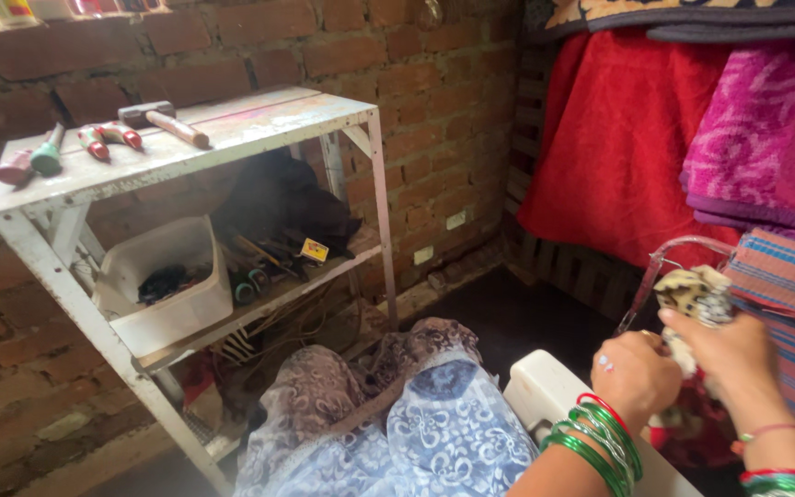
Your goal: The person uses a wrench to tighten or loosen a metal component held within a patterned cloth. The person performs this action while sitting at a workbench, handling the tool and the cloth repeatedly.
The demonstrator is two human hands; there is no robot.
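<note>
Hands (637, 373) (729, 350) clutch patterned cloth (697, 294) beside red frame (660, 267).

A hammer (164, 121) lies on the shelf unit (259, 120), a tub (172, 285) below it.

A: From where is the single head-worn view looking?

B: It is looking down and forward from the seated person's head, over a lap in blue-and-grey floral cloth (397, 414).

A: Which way is it facing?

B: It is facing a red brick wall (434, 101), with a white-painted two-shelf metal rack (232, 138) at left.

A: How near is it sitting?

B: Close: the left hand (635, 373) and right hand (729, 354) are showing at the lower right corner, cropped by the frame edge.
</note>
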